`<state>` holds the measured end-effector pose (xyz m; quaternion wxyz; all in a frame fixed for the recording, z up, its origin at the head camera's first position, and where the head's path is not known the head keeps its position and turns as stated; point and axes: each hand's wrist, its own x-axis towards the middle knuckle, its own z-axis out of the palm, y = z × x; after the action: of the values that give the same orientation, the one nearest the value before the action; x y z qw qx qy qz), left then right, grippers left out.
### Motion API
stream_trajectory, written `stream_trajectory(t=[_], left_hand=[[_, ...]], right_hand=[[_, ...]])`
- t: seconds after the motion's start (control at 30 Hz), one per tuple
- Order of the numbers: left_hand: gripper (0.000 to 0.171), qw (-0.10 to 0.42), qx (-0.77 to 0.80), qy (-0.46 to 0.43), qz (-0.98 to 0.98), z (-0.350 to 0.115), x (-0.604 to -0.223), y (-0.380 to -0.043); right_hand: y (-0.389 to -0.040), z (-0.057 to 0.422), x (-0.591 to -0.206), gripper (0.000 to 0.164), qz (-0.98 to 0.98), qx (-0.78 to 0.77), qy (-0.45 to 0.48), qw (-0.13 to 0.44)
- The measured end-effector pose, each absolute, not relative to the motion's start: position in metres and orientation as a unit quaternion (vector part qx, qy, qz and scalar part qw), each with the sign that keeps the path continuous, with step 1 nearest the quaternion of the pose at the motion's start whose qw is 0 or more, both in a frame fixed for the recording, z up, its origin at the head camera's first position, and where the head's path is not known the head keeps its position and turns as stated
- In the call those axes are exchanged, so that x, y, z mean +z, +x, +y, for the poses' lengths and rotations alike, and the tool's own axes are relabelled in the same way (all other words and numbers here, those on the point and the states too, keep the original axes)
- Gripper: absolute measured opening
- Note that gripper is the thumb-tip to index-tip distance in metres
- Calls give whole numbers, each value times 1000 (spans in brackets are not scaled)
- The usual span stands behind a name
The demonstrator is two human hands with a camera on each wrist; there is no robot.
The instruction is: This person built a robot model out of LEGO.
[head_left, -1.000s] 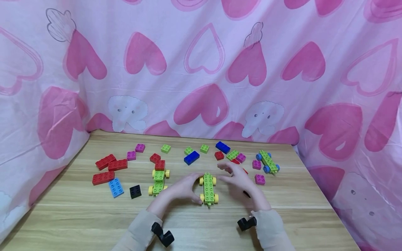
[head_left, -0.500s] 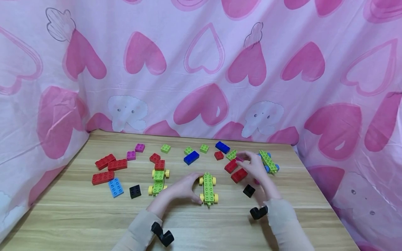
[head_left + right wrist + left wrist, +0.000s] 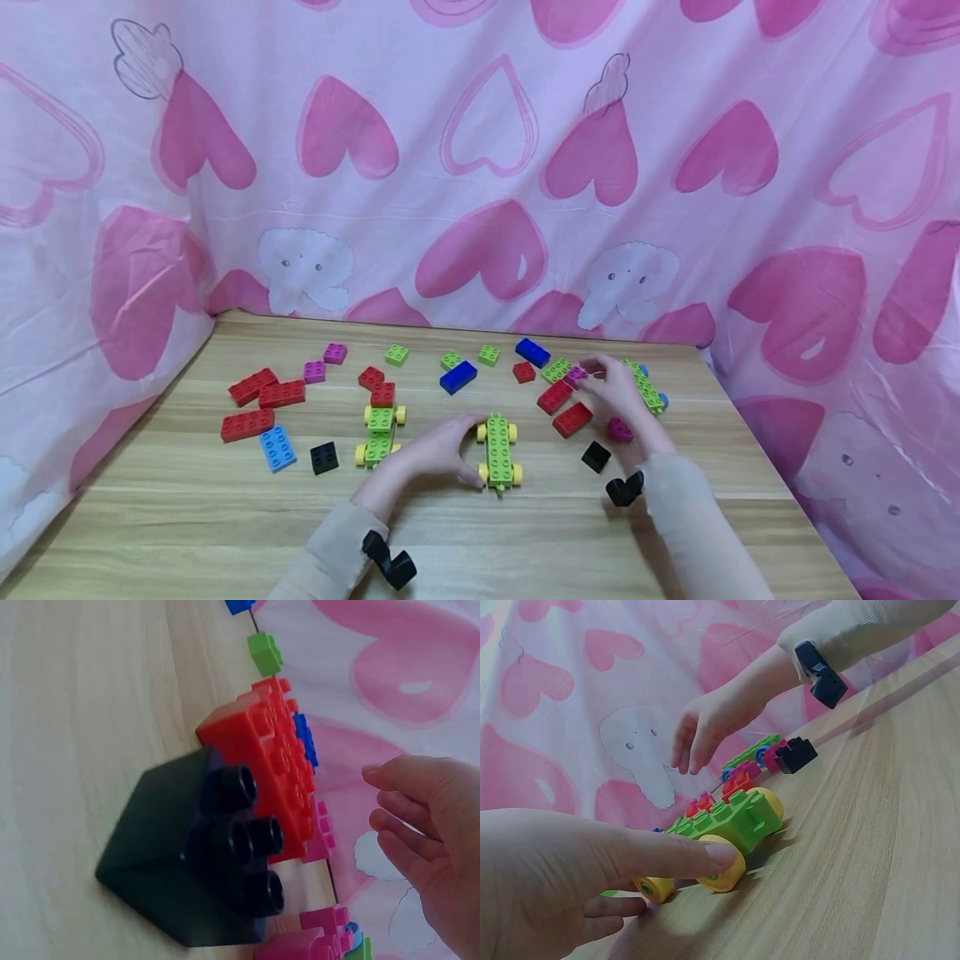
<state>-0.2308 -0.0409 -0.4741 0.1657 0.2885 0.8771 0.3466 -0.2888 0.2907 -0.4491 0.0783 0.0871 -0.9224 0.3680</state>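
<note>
The left hand (image 3: 447, 447) lies beside a green toy car base (image 3: 498, 450) with yellow wheels. Its thumb, straight in the left wrist view, touches one yellow wheel (image 3: 721, 864), and its other fingers reach along the same side. Over the right part of the table is the right hand (image 3: 618, 390), fingers loosely bent and nothing between them in the right wrist view. In the head view its fingertips come right at a magenta brick (image 3: 575, 377). Under and around that hand lie two red bricks (image 3: 572, 419), a black brick (image 3: 596, 457) and another magenta brick (image 3: 619, 430).
A second green car base (image 3: 379, 448) with yellow wheels carries green and red bricks. Farther right stands a green base with blue wheels (image 3: 649, 392), partly behind the right hand. Red bricks (image 3: 247, 425), a light blue brick (image 3: 278, 448) and a black brick (image 3: 324, 457) lie left.
The right hand has moved away from the green car base to the right, over the magenta bricks, uncovering the red and black bricks. The left hand has stayed at the car base.
</note>
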Motion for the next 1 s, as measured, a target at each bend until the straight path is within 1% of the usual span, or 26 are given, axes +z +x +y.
stream_trajectory(t=[0.3,0.57,0.83,1.0], left_hand=[[103,162,343,290,879,-41,-474,-230],[104,165,344,290,878,-41,-474,-230],[104,164,345,290,877,-41,-474,-230],[104,164,346,290,877,-40,-472,-229]], right_hand=[[-300,299,-452,47,-936,347,64,12],[-303,299,-450,54,-935,348,47,-48],[-305,298,-455,56,-933,351,44,-61],[-307,298,-457,54,-936,343,44,-62]])
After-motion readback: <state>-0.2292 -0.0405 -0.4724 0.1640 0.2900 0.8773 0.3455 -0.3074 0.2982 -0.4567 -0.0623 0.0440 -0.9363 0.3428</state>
